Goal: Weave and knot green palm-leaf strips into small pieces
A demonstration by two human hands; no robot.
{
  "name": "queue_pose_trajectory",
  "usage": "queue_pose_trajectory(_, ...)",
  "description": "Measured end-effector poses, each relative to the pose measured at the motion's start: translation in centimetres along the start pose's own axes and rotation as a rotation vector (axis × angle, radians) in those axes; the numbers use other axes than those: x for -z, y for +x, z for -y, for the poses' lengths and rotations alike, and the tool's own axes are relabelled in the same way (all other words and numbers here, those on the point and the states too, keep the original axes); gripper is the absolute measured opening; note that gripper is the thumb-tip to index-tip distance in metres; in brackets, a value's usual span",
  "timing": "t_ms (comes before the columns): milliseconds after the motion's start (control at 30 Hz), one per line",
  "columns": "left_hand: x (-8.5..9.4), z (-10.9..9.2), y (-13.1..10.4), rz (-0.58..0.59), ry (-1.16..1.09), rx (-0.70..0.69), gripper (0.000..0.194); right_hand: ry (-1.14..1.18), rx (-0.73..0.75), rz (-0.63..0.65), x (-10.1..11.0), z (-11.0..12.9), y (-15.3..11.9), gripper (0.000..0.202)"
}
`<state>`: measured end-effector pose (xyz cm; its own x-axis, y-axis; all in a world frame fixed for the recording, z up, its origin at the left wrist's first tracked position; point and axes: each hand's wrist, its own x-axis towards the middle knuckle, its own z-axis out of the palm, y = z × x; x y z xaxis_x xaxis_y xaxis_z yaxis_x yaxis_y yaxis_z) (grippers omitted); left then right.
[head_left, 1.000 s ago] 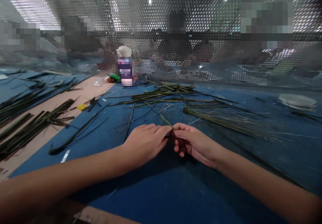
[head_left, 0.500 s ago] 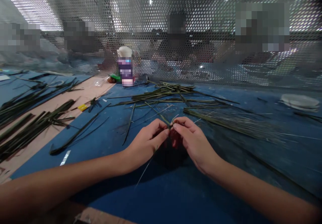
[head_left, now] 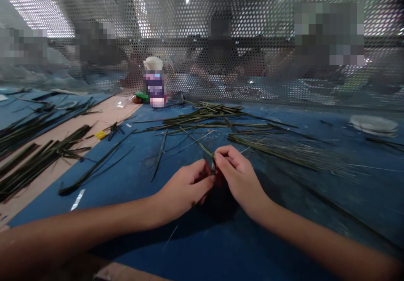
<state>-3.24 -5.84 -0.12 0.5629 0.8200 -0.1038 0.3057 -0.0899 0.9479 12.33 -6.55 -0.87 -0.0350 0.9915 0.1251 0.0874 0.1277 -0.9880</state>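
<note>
My left hand [head_left: 186, 188] and my right hand [head_left: 236, 173] meet over the blue table [head_left: 221, 247], fingertips pinched together on one thin green leaf strip [head_left: 202, 147]. The strip runs from my fingers up and left toward the leaf pile. A pale thin rib [head_left: 170, 235] trails down from under my left hand onto the blue surface. What lies between my palms is hidden.
A pile of green leaf strips [head_left: 208, 116] lies beyond my hands, and a bundle of thin ribs [head_left: 290, 152] to the right. More leaves [head_left: 41, 154] cover the left side. A bottle [head_left: 154, 83] stands by the perforated metal screen [head_left: 221, 41]. A white dish [head_left: 374, 125] sits far right.
My hands have drawn closer together and slid toward me along the strip. The left fingers curled under the right thumb, and the pale rib now trails lower below my left hand.
</note>
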Motion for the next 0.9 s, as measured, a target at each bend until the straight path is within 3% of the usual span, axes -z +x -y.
queue_pose_trajectory(133,0.0,0.1,0.0,-0.001,0.008,0.014,0.018,-0.179,0.086,0.100,0.5,-0.2,0.1,0.012)
queue_pose_trajectory(267,0.5,-0.1,0.1,-0.036,-0.002,0.034,0.024,-0.046,-0.059,0.129,1.0,-0.6,0.7,0.014)
queue_pose_trajectory(433,1.4,0.1,0.5,-0.085,-0.025,-0.020,0.023,-0.119,-0.153,0.352,1.0,-0.5,0.9,0.007)
queue_pose_trajectory(500,1.7,0.3,0.8,-0.092,0.003,-0.028,0.023,-0.104,-0.180,0.375,0.9,-0.1,0.7,0.010)
queue_pose_trajectory(733,2.1,0.5,1.2,-0.030,0.132,-0.067,0.022,0.370,-0.565,0.381,1.0,1.4,0.0,0.014)
queue_pose_trajectory(900,2.0,0.6,1.5,0.000,0.108,-0.098,0.020,0.469,-0.631,0.338,1.3,1.1,0.3,0.020)
